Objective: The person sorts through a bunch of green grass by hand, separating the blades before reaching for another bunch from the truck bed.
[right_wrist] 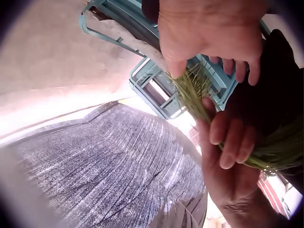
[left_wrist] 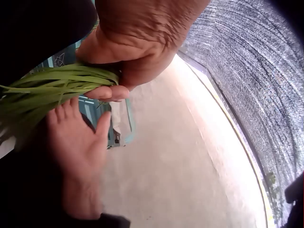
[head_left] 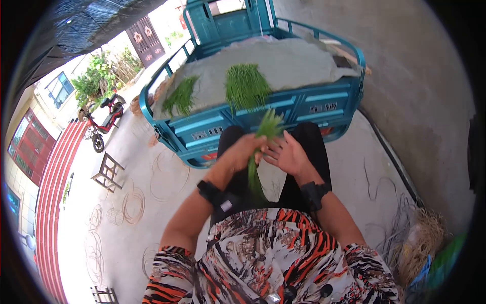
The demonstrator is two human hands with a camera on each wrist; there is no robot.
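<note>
My left hand (head_left: 245,152) grips a bunch of long green stalks (head_left: 270,125) around its middle, over my lap. In the left wrist view the stalks (left_wrist: 57,85) come out of the curled left fingers (left_wrist: 111,92). Close beside it, my right hand (head_left: 289,156) has its fingers extended, palm toward the bunch. The right wrist view shows the right hand (right_wrist: 213,38) above the bunch (right_wrist: 192,95), its thumb near the stalks; contact is unclear. A thick green bundle (head_left: 247,86) and a smaller, looser one (head_left: 181,96) lie on the cart's grey cloth (head_left: 298,58).
The teal cart (head_left: 243,121) stands directly in front of my knees. To the left are a small stool (head_left: 107,172), a red scooter (head_left: 105,121) and wire loops (head_left: 134,205) on the floor. Dry fibres (head_left: 422,235) lie at the lower right.
</note>
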